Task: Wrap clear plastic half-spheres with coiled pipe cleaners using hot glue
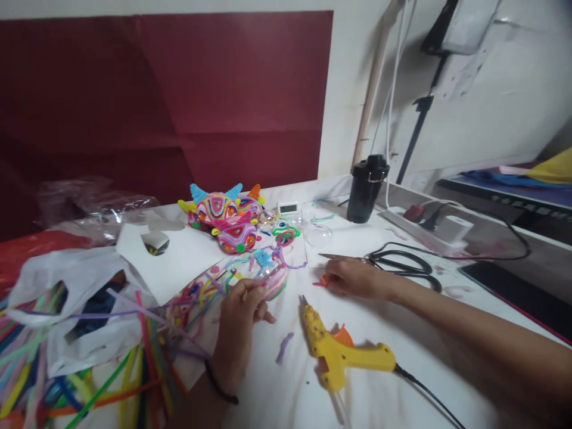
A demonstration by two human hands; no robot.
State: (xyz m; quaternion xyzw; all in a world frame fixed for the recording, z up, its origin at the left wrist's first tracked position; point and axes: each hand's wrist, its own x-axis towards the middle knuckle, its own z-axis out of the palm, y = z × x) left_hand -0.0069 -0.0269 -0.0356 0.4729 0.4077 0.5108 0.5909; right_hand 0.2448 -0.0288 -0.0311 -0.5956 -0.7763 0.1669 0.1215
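A white-covered table (402, 333) fills the lower part of the view. Behind it, from nine to twelve o'clock, a dark red panel (179, 101) covers the wall. At one to three o'clock the white wall (500, 101) is bare, with a thin wooden strip (372, 89) and white cables (393, 77) running down it. A lamp on a black stand (451, 30) hangs at one o'clock.

place: home craft corner | surface: table (402, 333) draped in white cloth | evidence: yellow glue gun (339, 351), black scissors (397, 262), loose pipe cleaners (89, 381) and finished pipe-cleaner figures (226, 217) are seen | backdrop: dark red paper (179, 89) is taped to wall
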